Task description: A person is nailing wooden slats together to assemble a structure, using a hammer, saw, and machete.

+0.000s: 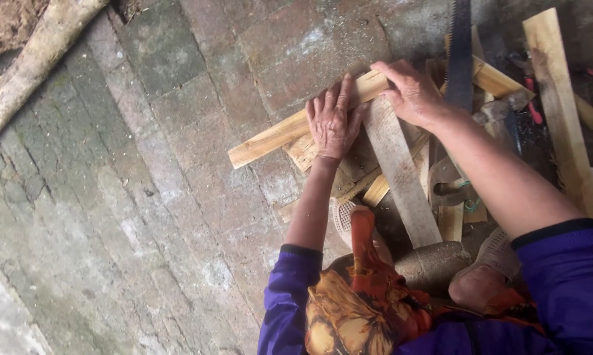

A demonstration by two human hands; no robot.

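Observation:
My left hand lies flat, fingers spread, on a pale wooden slat that runs from lower left to upper right over the brick floor. My right hand presses on the upper right end of the same slat, fingers curled over its edge. A wider grey weathered board passes under the slat and slopes down toward my knees. Purple sleeves cover both my arms, and orange patterned cloth covers my lap.
A saw blade with teeth lies at the top right beside a hammer and a long plank. More wood scraps are piled under the boards. A log lies at the upper left on the brick floor.

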